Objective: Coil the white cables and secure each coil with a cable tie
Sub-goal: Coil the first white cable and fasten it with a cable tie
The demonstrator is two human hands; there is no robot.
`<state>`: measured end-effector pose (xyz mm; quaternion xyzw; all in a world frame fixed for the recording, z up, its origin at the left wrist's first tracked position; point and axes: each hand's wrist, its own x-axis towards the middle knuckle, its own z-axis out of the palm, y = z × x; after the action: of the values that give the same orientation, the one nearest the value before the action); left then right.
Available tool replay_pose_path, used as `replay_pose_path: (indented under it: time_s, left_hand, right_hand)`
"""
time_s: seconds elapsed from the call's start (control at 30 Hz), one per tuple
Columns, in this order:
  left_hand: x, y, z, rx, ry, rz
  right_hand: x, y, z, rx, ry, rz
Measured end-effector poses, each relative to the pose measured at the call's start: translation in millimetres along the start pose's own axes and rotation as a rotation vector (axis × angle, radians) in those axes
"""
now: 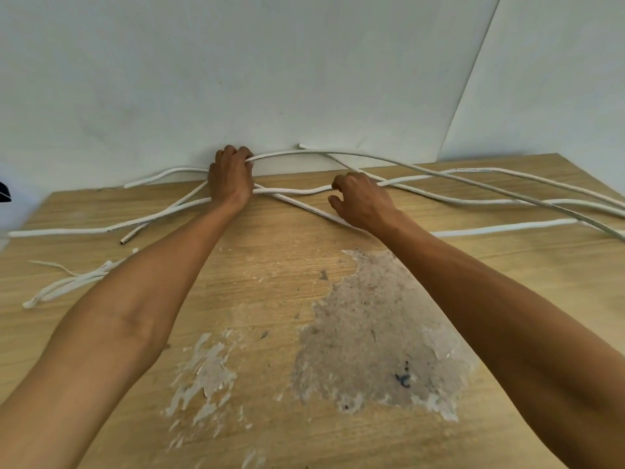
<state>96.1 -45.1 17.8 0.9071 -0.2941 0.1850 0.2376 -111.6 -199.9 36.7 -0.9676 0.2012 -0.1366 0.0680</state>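
Several white cables lie uncoiled along the far edge of the wooden table, long axes running left to right, crossing near the middle; their right ends run out of view. Left hand fingers are curled around one raised cable by the wall. Right hand fingers are bent, pinching another cable; fingertips hidden. Cable ties lie at left, partly behind the forearm.

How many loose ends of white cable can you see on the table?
4: wall end; on the left, far end, edge end, near end. Others may lie out of view rightward.
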Motion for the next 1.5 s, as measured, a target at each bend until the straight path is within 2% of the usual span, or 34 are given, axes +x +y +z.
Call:
replay_pose_path:
  time_s: [0.2, 0.37, 0.63, 0.87, 1.07, 1.27, 1.5]
  left_hand:
    - [3, 22, -37, -0.129, 0.126, 0.094]
    - [8, 50, -75, -0.223, 0.23, 0.18]
    - [0, 100, -140, -0.455, 0.241, 0.31]
    - [-40, 126, -185, -0.618, 0.297, 0.376]
    - [-92, 130, -202, -0.7, 0.26, 0.313]
    - [-156, 102, -203, -0.679, 0.2, 0.264]
    - [-212, 85, -230, -0.715, 0.265, 0.178]
  right_hand:
    - [3, -20, -25, -0.034, 0.086, -0.021]
    - [9, -40, -58, -0.087, 0.266, -0.045]
    - [20, -58, -123, -0.237, 0.44, -0.087]
    - [-7, -65, -177, -0.28, 0.565, -0.118]
    - [-37, -75, -200, -0.323, 0.53, -0.155]
    - [-71, -72, -225, -0.292, 0.56, -0.074]
    - [-98, -67, -226, -0.237, 0.557, -0.08]
